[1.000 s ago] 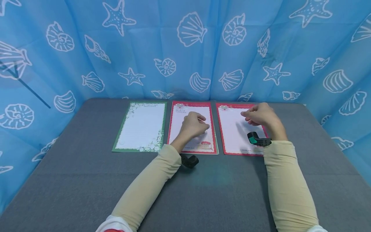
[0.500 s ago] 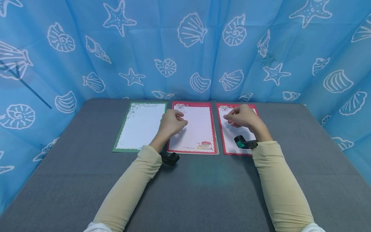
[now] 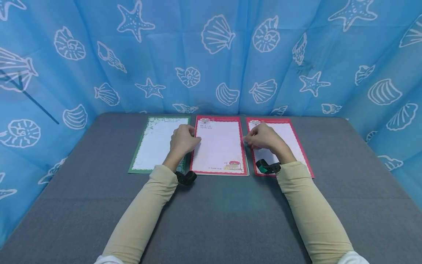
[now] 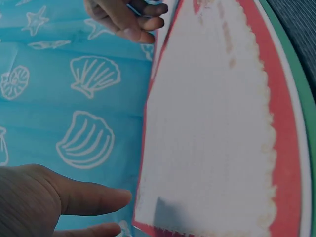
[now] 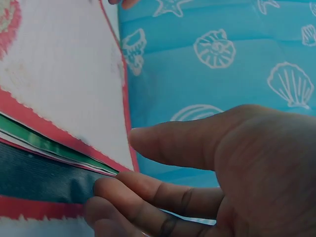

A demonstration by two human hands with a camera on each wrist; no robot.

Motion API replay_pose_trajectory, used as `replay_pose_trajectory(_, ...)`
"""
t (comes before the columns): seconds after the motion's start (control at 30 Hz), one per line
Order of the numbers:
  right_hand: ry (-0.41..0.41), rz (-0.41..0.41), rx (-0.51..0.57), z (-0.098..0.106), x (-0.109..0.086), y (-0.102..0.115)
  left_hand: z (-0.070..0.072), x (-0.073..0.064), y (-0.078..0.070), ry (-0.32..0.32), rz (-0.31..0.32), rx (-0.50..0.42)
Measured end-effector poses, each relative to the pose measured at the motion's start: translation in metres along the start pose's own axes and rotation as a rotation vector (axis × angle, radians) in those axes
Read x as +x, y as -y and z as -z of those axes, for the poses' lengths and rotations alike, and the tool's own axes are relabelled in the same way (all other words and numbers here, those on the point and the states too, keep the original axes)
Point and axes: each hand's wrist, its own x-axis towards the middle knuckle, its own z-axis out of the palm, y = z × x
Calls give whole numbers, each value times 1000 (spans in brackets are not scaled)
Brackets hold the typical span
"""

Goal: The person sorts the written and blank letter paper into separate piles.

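A pile of red-bordered letter paper [image 3: 219,148] lies in the middle of the table, with green-edged sheets showing beneath the top one. My left hand [image 3: 182,140] is at its left edge, over the green-bordered sheet [image 3: 150,146]. In the left wrist view, the thumb [image 4: 98,198] and a finger are apart, close to the pile's edge. At the pile's right edge is my right hand [image 3: 265,138], above another red-bordered sheet [image 3: 293,139]. The right wrist view has its thumb [image 5: 168,143] above and fingertips below the pile's edge, with a gap between them.
The sheets lie in a row near the back of the grey table [image 3: 230,227]. Behind it hangs a blue curtain [image 3: 197,47] with white shells and starfish. A black band [image 3: 268,167] is on the right wrist and another [image 3: 186,178] on the left.
Both hands have moved left: the left from over the middle pile to its left edge, the right from over the right sheet to the pile's right edge. The papers stay put.
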Motion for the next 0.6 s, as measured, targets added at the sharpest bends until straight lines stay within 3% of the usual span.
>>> replay_pose_trajectory(0.23,2,10,-54,-9,4,3,-3,2,4,44,12,35)
replay_pose_trajectory(0.6,17,-15,-102,-12,5,7,-5,2,2,27,-12,57)
